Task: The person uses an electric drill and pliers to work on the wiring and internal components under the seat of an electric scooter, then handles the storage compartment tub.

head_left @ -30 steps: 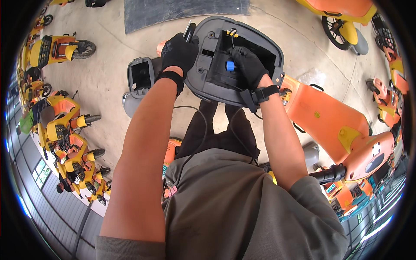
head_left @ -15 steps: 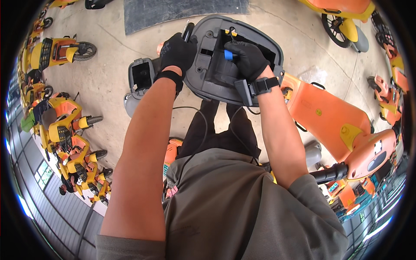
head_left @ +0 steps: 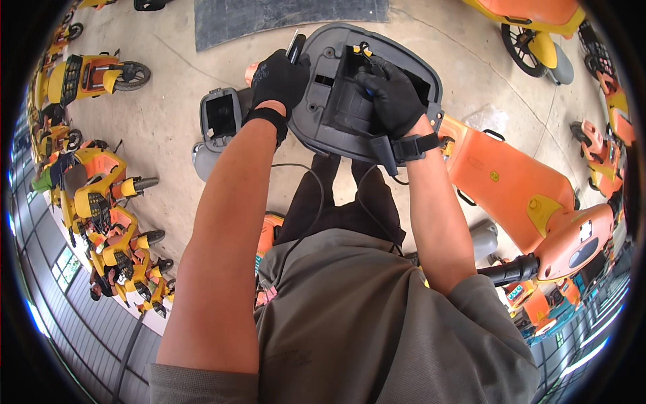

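The dark grey plastic compartment [head_left: 417, 57] of an orange scooter lies open in front of me, with a deep hollow inside. Over its right part, my right hand [head_left: 397, 101], gloved in black, is closed on a small blue piece [head_left: 369, 91], mostly covered by the fingers. Just beyond those fingers show a looped black cable [head_left: 365, 47] and a yellow connector [head_left: 361, 51]. My left hand [head_left: 279, 81], also gloved, is closed at the compartment's left rim. From it sticks up a slim dark object with a bright metallic edge [head_left: 294, 44]; its kind is unclear.
The orange scooter body [head_left: 505, 168] stretches to my right, ending in a handlebar grip [head_left: 508, 271]. A smaller grey open box [head_left: 221, 114] is left of the compartment. A dark mat [head_left: 289, 20] lies ahead. Yellow and orange scooters [head_left: 101, 77] line both sides.
My right hand has turned and shifted slightly, and its fingers now cover most of the blue piece. My left hand stays closed on the slim object, moving slightly right.
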The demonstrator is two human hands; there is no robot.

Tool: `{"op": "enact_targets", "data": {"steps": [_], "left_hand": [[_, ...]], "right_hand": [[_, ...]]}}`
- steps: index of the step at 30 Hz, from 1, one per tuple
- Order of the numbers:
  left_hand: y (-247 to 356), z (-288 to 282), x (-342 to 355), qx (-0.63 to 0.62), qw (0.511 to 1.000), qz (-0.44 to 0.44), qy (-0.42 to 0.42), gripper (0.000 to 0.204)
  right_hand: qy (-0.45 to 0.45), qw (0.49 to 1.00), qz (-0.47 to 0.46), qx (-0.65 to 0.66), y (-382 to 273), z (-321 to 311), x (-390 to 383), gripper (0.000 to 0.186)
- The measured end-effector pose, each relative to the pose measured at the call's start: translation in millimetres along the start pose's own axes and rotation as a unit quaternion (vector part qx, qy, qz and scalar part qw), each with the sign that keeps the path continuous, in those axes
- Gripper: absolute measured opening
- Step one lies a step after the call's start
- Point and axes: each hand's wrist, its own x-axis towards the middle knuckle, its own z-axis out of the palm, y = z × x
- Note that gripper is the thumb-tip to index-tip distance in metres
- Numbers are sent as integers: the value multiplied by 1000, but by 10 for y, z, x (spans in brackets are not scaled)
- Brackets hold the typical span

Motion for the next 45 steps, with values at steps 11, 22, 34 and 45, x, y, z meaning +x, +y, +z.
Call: {"op": "enact_targets", "data": {"steps": [11,22,34,45], "left_hand": [[26,4,-15,14,1000,1,22,41],[-2,-46,6,6,1000,5,-23,47],[-87,59,27,33,999,15,24,43],[-53,103,51,24,999,27,33,43]], "right_hand": [[-103,994,-22,33,-80,-13,-69,43],[99,989,22,-104,259,140,360,37],[67,966,52,245,379,176,408,15],[66,877,-252,-404,880,-29,628,21]]}}
